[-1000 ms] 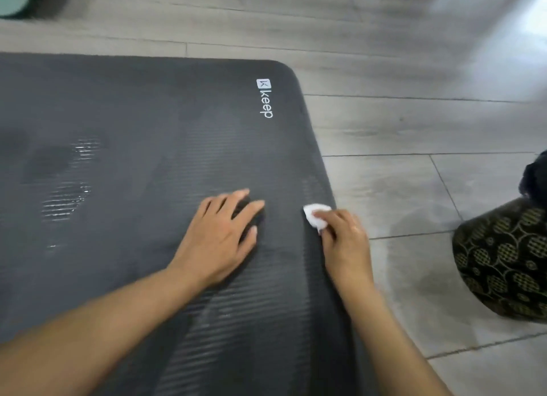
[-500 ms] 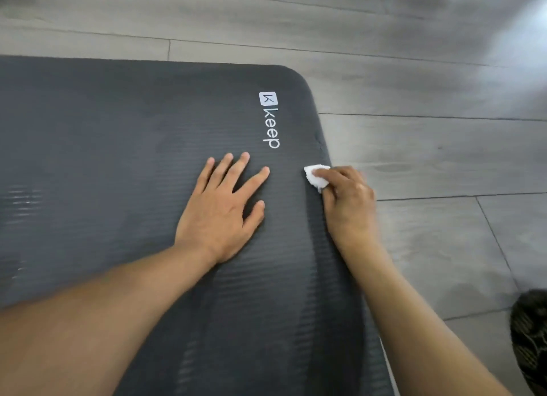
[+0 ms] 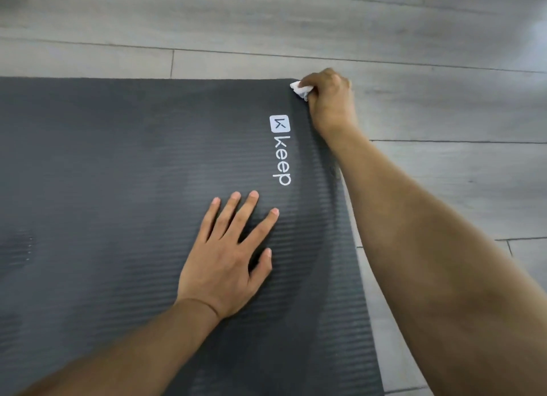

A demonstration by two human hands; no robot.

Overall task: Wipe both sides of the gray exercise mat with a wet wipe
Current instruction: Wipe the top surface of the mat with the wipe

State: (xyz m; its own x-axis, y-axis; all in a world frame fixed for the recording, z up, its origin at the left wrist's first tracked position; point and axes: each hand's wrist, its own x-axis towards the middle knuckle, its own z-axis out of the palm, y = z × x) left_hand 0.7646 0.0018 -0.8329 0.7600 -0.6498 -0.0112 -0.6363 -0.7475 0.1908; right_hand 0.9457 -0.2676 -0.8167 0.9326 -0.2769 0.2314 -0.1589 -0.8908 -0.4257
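Observation:
The dark gray ribbed exercise mat [image 3: 118, 173] lies flat on the floor and fills the left and centre of the view, with a white "keep" logo near its right edge. My left hand [image 3: 228, 262] rests flat on the mat below the logo, fingers spread. My right hand [image 3: 331, 99] is stretched out to the mat's far right corner and grips a small crumpled white wet wipe [image 3: 300, 90], pressing it against the corner's edge.
Gray wood-look floor planks [image 3: 444, 188] run beyond the mat's far edge and along its right side. A few faint damp patches show on the mat at the left.
My right hand has slid the wipe along the mat's right edge away from me, up to the far corner. My left hand stays flat on the mat. The patterned dark object at right has left the view.

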